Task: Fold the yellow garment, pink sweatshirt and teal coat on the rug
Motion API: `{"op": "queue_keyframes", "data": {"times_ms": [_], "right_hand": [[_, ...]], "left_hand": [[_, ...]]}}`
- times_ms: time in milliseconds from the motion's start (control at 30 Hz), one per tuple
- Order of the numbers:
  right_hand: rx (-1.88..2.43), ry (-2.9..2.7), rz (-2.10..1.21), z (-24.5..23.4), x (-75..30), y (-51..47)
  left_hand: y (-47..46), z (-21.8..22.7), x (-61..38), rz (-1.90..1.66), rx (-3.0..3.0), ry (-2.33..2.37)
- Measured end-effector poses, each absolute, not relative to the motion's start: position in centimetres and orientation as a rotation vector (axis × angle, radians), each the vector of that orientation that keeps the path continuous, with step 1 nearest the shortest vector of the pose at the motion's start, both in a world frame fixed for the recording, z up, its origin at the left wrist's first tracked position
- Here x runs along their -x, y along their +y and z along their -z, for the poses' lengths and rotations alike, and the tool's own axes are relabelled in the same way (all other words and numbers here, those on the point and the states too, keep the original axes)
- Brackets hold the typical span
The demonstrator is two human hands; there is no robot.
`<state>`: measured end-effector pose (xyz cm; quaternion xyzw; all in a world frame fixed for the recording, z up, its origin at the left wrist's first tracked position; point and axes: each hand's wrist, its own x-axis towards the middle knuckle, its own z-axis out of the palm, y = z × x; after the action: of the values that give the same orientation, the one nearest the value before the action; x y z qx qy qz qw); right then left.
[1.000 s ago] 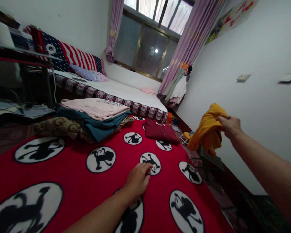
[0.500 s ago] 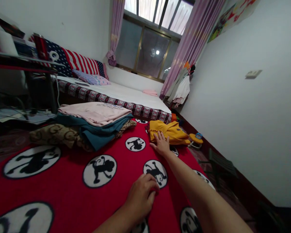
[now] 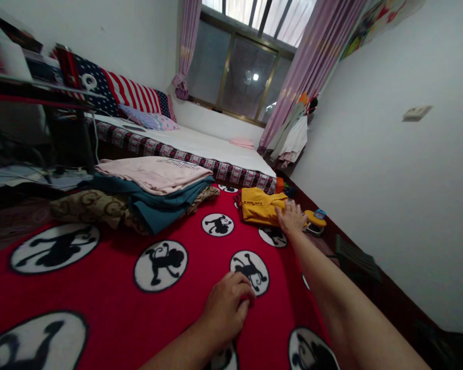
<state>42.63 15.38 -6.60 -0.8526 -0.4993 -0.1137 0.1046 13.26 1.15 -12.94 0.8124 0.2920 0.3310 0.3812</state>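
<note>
My right hand (image 3: 292,218) reaches far forward, fingers spread, over the right end of a folded yellow garment (image 3: 259,205). It appears to lie on the cloth, with nothing gripped. A dark red edge of fabric shows at the garment's left side. Nearer to me, my left hand (image 3: 229,303) rests on the red blanket (image 3: 111,303) with loosely bent fingers, thumb apart and nothing in it. White circles with black monkeys pattern this blanket. Left of the yellow garment lies a stack of folded clothes: a pink top (image 3: 156,173) above a teal garment (image 3: 162,210) and a brown patterned one (image 3: 96,206).
Beyond the blanket stands a bed (image 3: 204,141) with a white cover. A cluttered desk (image 3: 42,92) is at the left. To the right are a yellow seat (image 3: 315,218), a dark folding stool (image 3: 357,257) and the white wall (image 3: 409,180). Clothes (image 3: 293,139) hang by the curtain.
My right hand has slid rightward across the yellow garment, from its left part to its right end. My left hand has stayed in nearly the same place. The view has shifted slightly.
</note>
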Motion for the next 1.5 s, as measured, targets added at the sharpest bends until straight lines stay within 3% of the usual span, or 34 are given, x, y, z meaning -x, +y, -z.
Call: {"op": "queue_keyframes", "data": {"times_ms": [133, 333, 500, 767, 1233, 1367, 1500], "right_hand": [[2.649, -1.544, -0.014, 7.1, -45.5, 14.2], [2.690, -1.127, 0.300, 10.3, -41.0, 10.8], [2.704, -1.217, 0.110, 13.0, -37.0, 6.5], [2.630, -1.429, 0.062, 12.9, -33.2, 0.5], [2.011, -1.382, -0.017, 14.4, -36.1, -0.5], [1.990, -1.373, -0.014, 14.3, -35.9, -0.6], [2.013, -1.394, 0.013, 14.1, -35.6, -0.7]], "left_hand": [[1.3, 13.3, -13.3, -0.856, -2.059, 0.743], [2.0, 13.6, -13.5, -0.904, -2.044, 0.735], [2.1, 13.3, -13.4, -0.942, -2.057, 0.756], [1.8, 13.2, -13.1, -0.950, -2.152, 0.769], [0.6, 13.1, -12.4, -0.908, -2.413, 0.668], [2.7, 11.4, -11.0, -0.791, -2.524, 0.633], [9.7, 6.2, -7.9, -0.931, -2.793, 0.813]]}}
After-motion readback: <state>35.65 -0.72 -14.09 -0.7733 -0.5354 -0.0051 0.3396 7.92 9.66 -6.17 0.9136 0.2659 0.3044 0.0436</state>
